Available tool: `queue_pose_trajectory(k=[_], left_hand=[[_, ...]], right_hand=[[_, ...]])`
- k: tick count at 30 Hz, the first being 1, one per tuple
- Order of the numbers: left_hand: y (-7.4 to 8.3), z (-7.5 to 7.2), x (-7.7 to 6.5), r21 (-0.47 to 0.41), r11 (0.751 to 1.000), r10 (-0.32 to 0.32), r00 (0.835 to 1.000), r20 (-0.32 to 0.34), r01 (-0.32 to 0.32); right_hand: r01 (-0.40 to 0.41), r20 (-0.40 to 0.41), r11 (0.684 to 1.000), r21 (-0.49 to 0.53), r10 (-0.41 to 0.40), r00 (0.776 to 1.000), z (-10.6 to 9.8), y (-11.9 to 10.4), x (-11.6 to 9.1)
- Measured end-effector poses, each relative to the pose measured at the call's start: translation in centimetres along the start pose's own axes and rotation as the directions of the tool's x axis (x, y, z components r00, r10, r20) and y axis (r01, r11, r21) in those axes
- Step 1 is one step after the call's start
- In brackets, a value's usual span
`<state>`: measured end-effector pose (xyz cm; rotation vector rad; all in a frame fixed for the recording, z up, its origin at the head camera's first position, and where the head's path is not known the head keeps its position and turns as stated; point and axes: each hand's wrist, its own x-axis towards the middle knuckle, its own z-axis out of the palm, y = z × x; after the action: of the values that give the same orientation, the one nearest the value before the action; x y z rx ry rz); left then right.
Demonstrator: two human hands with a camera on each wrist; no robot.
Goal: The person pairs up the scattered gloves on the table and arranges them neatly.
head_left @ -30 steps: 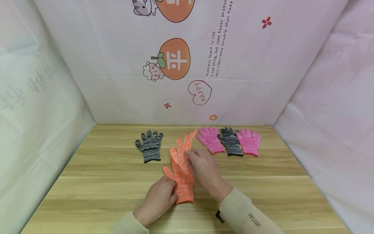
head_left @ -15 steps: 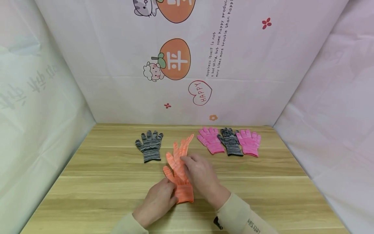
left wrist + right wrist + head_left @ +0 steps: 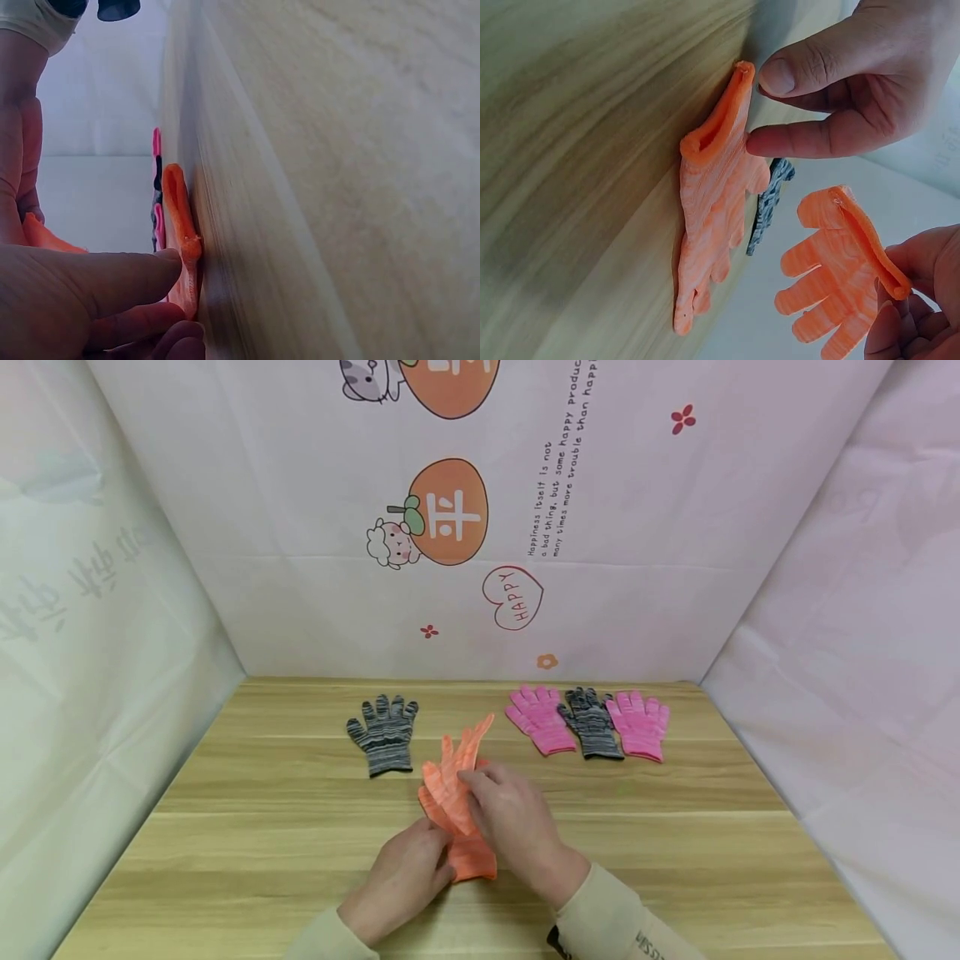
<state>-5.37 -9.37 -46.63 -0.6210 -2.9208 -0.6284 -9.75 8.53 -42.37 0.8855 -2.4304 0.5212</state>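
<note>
One orange knit glove (image 3: 474, 857) lies flat, its cuff toward the person. My left hand (image 3: 405, 868) rests at the left edge of that cuff; in the right wrist view its thumb and forefinger stand apart, the forefinger touching the glove's side. With my right hand (image 3: 521, 818) I pinch the cuff edge of a second orange glove (image 3: 832, 270), held raised above the first with its fingers pointing away. Seen from the head, the raised glove hides much of the lower one. The left wrist view shows the lower glove's cuff opening (image 3: 178, 202) beside my left thumb.
A grey-black striped glove (image 3: 386, 735) lies behind on the left. At the back right lie a pink glove (image 3: 542, 720), another grey-black glove (image 3: 592, 724) and a second pink glove (image 3: 640, 727) in a row. White printed sheeting (image 3: 322, 610) walls the wooden table (image 3: 675, 852).
My right hand has brought the raised orange glove toward the person and slightly left, so it covers more of the lower glove. My left hand has stayed nearly still.
</note>
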Motion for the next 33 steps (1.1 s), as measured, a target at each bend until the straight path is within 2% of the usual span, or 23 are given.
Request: queue_pose_trajectory(k=[6, 13, 22, 33], left_hand=[[-0.1, -0.1, -0.2, -0.007, 1.000, 0.020, 1.000, -0.002, -0.020], [-0.2, -0.1, -0.3, -0.007, 0.999, 0.040, 0.999, -0.009, -0.040], [-0.3, -0.3, -0.3, -0.004, 0.999, 0.032, 0.999, 0.033, -0.032], [-0.3, -0.4, -0.3, -0.011, 0.999, 0.038, 0.999, 0.025, -0.038]], right_hand=[[0.002, 0.015, 1.000, 0.017, -0.003, 1.000, 0.1, -0.1, -0.2], [-0.035, 0.056, 0.999, 0.028, 0.033, 0.998, 0.3, -0.4, -0.5], [-0.062, 0.094, 0.998, 0.015, 0.060, 0.994, 0.6, -0.5, -0.7], [-0.085, 0.134, 0.996, 0.020, 0.082, 0.988, 1.1, -0.4, -1.1]])
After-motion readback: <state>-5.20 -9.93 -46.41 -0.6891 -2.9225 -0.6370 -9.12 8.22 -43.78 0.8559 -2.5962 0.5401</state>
